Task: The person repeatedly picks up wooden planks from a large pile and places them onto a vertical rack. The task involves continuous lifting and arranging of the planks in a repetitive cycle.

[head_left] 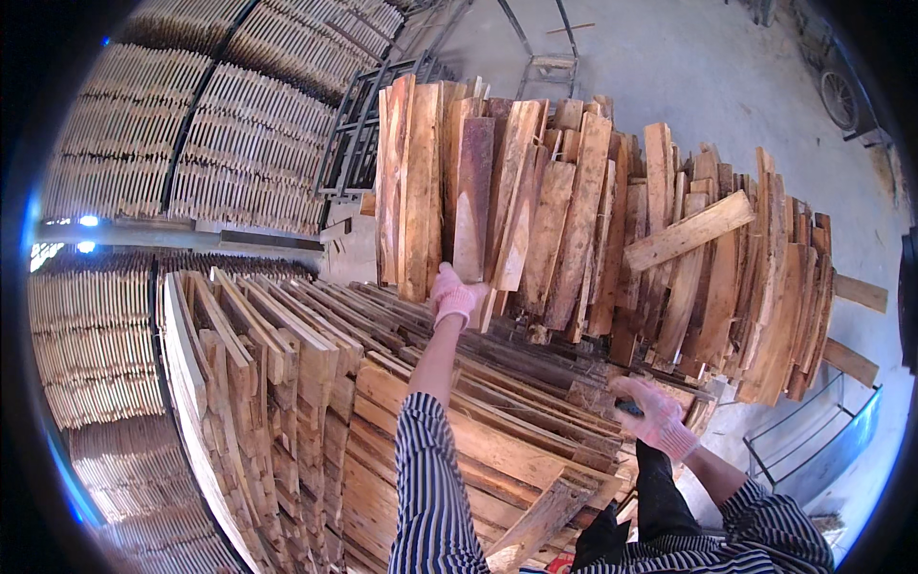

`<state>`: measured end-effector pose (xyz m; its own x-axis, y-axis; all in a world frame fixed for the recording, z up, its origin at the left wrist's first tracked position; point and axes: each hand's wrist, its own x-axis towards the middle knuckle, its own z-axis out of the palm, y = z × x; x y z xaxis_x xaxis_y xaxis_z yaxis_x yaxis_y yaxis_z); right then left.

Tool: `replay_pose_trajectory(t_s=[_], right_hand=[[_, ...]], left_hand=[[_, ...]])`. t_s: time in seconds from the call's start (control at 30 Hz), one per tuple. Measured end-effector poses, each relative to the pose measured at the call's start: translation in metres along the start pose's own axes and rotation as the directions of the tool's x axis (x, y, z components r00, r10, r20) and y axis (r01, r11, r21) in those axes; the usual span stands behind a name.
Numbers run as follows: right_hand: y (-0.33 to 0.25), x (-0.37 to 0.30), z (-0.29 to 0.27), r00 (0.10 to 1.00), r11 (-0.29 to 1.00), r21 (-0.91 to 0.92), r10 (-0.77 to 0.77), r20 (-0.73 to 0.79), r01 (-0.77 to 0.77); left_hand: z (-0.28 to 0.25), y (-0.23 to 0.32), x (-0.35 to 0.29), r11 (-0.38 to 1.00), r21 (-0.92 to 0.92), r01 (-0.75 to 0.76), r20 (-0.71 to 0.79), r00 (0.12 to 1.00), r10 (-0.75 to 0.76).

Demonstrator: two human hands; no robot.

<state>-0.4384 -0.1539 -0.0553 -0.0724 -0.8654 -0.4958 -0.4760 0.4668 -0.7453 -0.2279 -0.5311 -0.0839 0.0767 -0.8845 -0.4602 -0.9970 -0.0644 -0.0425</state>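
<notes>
My left hand (454,295), in a pink knit glove, grips the near end of a board (472,206) with a dark reddish face. That board leans among other rough boards in a long pile across the middle. At the lower right my right hand (660,418), gloved the same way, hovers by the near side of the pile. Its fingers are curved, with a gap to the thumb. A dark teal patch shows at its palm; I cannot tell if that is glove coating or a thing. One loose board (688,230) lies slantwise on top of the pile.
Stacked boards (459,411) lie between me and the pile, with upright boards (258,364) at their left. Tall racks of spaced slats (105,134) line the left side. Metal frames (361,134) stand behind the pile. A blue-and-metal cart (813,450) stands right, a wheel (839,100) farther back.
</notes>
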Motion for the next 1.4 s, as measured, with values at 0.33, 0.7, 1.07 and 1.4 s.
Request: replay_pose_trajectory(t_s=[0.33, 0.7, 1.07, 1.4], right_hand=[[-0.091, 0.192, 0.020, 0.992, 0.490, 0.863, 0.045, 0.115, -0.122], [-0.046, 0.201, -0.008, 0.987, 0.535, 0.831, 0.045, 0.154, -0.154], [-0.049, 0.197, -0.023, 0.985, 0.523, 0.840, -0.002, 0.171, -0.145], [-0.042, 0.159, -0.037, 0.981, 0.627, 0.779, -0.163, 0.109, 0.018]], left_hand=[[-0.001, 0.030, -0.091, 0.651, -0.668, -0.361, 0.188, 0.764, 0.617], [-0.044, -0.072, 0.075, 0.968, -0.248, -0.041, -0.279, 0.960, -0.031], [-0.009, -0.039, 0.034, 0.981, -0.180, 0.073, -0.280, 0.952, -0.122], [-0.036, 0.038, -0.208, 0.389, -0.913, 0.125, 0.324, 0.802, 0.502]])
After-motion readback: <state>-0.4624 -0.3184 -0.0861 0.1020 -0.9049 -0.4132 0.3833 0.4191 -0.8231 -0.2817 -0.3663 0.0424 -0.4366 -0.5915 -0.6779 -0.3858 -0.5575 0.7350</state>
